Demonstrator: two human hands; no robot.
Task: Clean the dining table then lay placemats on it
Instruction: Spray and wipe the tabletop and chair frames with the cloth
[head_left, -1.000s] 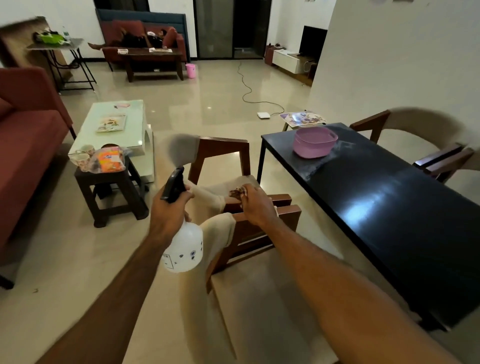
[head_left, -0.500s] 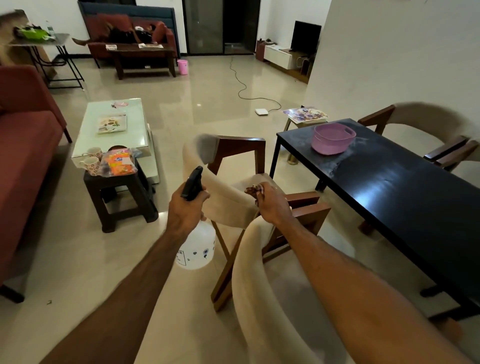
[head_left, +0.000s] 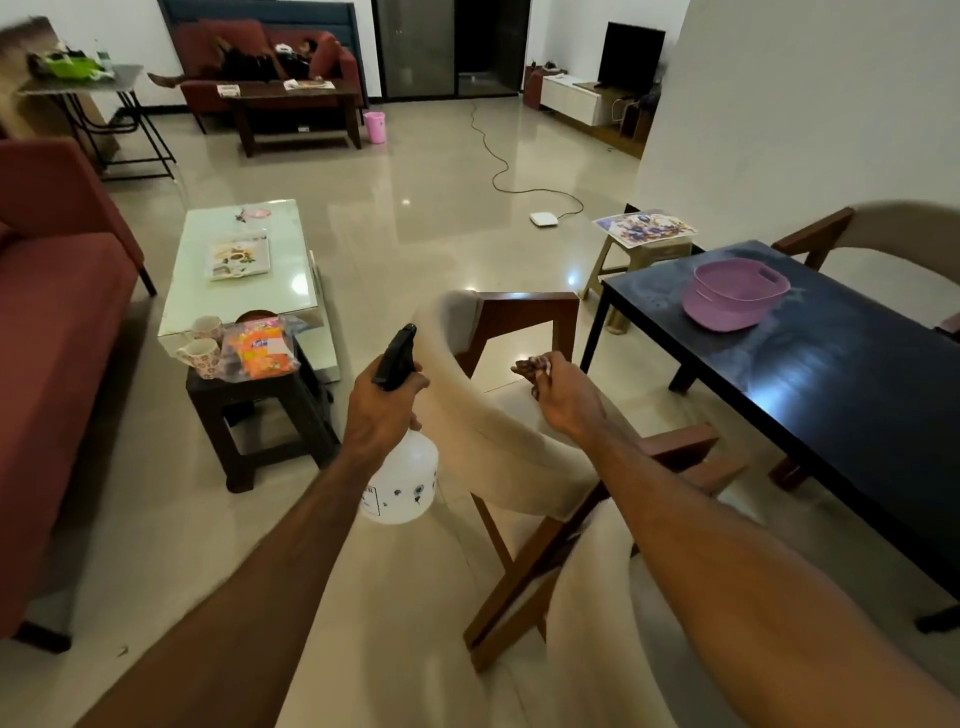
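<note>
Our left hand (head_left: 382, 415) grips the upright spray bottle (head_left: 400, 480), nozzle pointing forward; our right hand (head_left: 563, 397) pinches a crumpled cloth (head_left: 530, 366).

the dining table (head_left: 857, 395) runs off the right edge, far end unseen.

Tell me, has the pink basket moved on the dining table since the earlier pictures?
No. The pink basket still sits near the far end of the dining table, by the same corner. Only the camera view has shifted.
</note>
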